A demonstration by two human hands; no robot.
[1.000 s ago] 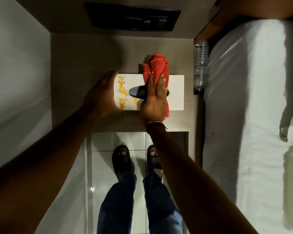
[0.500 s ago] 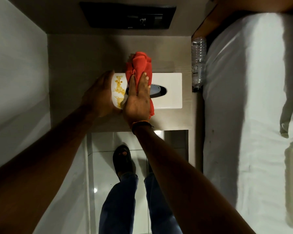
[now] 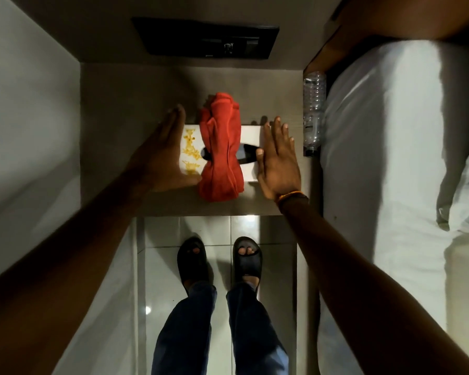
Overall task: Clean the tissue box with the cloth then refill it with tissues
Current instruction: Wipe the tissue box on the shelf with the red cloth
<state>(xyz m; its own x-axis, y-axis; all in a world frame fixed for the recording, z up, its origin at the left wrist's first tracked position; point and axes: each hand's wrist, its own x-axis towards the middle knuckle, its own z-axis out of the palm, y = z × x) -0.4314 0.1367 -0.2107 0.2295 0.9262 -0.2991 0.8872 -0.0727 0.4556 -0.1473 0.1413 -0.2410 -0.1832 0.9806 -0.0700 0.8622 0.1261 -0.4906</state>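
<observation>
A white tissue box (image 3: 251, 133) with a yellow pattern at its left end and a dark oval slot lies on a grey-brown bedside shelf (image 3: 136, 104). A red cloth (image 3: 222, 152) is draped loose across the middle of the box and hangs over its near edge. No hand holds the cloth. My left hand (image 3: 160, 155) rests flat against the box's left end, fingers straight, thumb along the near side. My right hand (image 3: 278, 161) lies over the box's right end with fingers spread and its thumb at the slot's edge. No tissues are in view.
A clear plastic bottle (image 3: 313, 109) lies at the shelf's right edge, beside a bed with white sheets (image 3: 390, 158). A black wall panel (image 3: 205, 39) sits above the shelf. A wall closes the left side. My feet in black sandals (image 3: 192, 261) stand on the tiled floor.
My right hand has let go of the red cloth, left it lying across the box, and moved to the box's right end. My left hand's fingers have straightened at the left end.
</observation>
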